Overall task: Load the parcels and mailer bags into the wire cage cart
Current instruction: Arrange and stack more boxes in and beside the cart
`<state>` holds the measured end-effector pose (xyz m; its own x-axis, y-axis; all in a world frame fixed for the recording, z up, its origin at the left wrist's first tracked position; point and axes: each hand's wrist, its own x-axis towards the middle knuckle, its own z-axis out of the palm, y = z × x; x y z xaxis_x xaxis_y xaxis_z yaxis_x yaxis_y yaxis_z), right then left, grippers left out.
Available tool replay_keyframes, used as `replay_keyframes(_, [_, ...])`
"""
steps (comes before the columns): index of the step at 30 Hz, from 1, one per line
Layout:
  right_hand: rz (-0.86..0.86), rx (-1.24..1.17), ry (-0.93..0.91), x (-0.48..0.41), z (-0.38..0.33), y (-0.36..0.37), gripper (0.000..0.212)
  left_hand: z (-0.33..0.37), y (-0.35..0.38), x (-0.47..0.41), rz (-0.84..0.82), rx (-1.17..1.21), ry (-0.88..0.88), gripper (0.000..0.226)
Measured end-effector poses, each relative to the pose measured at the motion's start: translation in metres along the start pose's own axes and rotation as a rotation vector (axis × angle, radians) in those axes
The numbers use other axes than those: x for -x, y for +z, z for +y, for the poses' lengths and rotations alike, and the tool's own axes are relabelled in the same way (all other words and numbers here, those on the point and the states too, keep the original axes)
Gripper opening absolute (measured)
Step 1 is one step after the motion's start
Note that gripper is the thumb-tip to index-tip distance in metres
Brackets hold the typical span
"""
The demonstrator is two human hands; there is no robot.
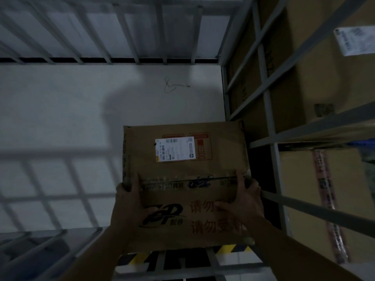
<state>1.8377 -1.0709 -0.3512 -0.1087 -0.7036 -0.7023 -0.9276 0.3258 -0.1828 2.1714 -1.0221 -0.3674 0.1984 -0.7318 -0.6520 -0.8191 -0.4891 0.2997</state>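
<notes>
A brown cardboard parcel point(182, 167) with a white shipping label and red and blue print is held over the pale floor point(81, 110) of the wire cage cart, against its right side. My left hand point(129, 203) grips the parcel's near left edge. My right hand point(241, 201) grips its near right edge, fingers spread on top. The cart's grey bars point(125, 35) run across the far side and along the right side point(263, 94).
Large cardboard boxes point(316, 82) with a white label stand beyond the right bars, another taped box point(304, 195) below them. A yellow-black striped strip point(233, 250) lies under the parcel's near edge. The cart's near left railing point(40, 246) is low in view.
</notes>
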Motion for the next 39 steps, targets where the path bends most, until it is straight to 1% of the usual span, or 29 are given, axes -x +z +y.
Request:
replay_keyframes(5, [0.038, 0.033, 0.024, -0.004, -0.002, 0.005, 0.138, -0.002, 0.010, -0.006, 0.011, 0.002, 0.020, 0.143])
replay_keyframes(9, [0.016, 0.067, 0.032, -0.004, -0.002, 0.006, 0.137, -0.003, 0.012, -0.007, 0.016, -0.031, 0.021, 0.144])
replay_keyframes(12, [0.008, 0.156, 0.051, -0.002, -0.011, 0.005, 0.134, 0.001, 0.008, -0.006, -0.023, -0.082, 0.013, 0.145])
replay_keyframes(14, [-0.011, 0.274, 0.097, 0.001, -0.022, 0.001, 0.126, 0.005, -0.001, -0.006, -0.098, -0.124, -0.026, 0.145])
replay_keyframes(15, [-0.018, 0.325, 0.112, 0.003, -0.029, -0.002, 0.120, 0.010, -0.007, -0.006, -0.145, -0.151, -0.046, 0.141])
replay_keyframes(17, [-0.016, 0.364, 0.101, 0.015, -0.045, -0.015, 0.097, 0.025, -0.030, -0.002, -0.212, -0.212, -0.071, 0.120])
replay_keyframes(18, [-0.009, 0.354, 0.074, 0.024, -0.054, -0.026, 0.084, 0.034, -0.045, 0.003, -0.206, -0.232, -0.063, 0.106])
replay_keyframes(19, [-0.002, 0.350, 0.031, 0.035, -0.061, -0.038, 0.073, 0.044, -0.064, 0.010, -0.181, -0.251, -0.045, 0.095])
replay_keyframes(20, [0.005, 0.361, -0.015, 0.050, -0.070, -0.052, 0.066, 0.055, -0.085, 0.019, -0.149, -0.271, -0.016, 0.091])
replay_keyframes(22, [0.020, 0.396, -0.092, 0.083, -0.087, -0.082, 0.063, 0.081, -0.130, 0.042, -0.081, -0.325, 0.059, 0.099])
replay_keyframes(25, [0.053, 0.397, -0.156, 0.135, -0.110, -0.125, 0.068, 0.117, -0.194, 0.085, 0.006, -0.372, 0.146, 0.121])
replay_keyframes(26, [0.063, 0.381, -0.173, 0.152, -0.115, -0.139, 0.070, 0.128, -0.213, 0.104, 0.031, -0.376, 0.156, 0.122])
replay_keyframes(27, [0.083, 0.357, -0.193, 0.169, -0.120, -0.153, 0.072, 0.137, -0.230, 0.123, 0.057, -0.388, 0.157, 0.118])
replay_keyframes(30, [0.176, 0.294, -0.260, 0.220, -0.131, -0.206, 0.080, 0.157, -0.273, 0.187, 0.143, -0.412, 0.115, 0.085])
replay_keyframes(32, [0.199, 0.283, -0.270, 0.255, -0.136, -0.239, 0.083, 0.166, -0.295, 0.233, 0.194, -0.407, 0.085, 0.072])
replay_keyframes(34, [0.249, 0.310, -0.282, 0.284, -0.141, -0.265, 0.084, 0.172, -0.315, 0.274, 0.284, -0.407, 0.070, 0.068])
replay_keyframes(37, [0.322, 0.289, -0.307, 0.320, -0.152, -0.291, 0.077, 0.184, -0.342, 0.317, 0.440, -0.405, 0.106, 0.073])
replay_keyframes(39, [0.364, 0.275, -0.307, 0.338, -0.155, -0.303, 0.074, 0.194, -0.355, 0.333, 0.414, -0.431, 0.091, 0.071])
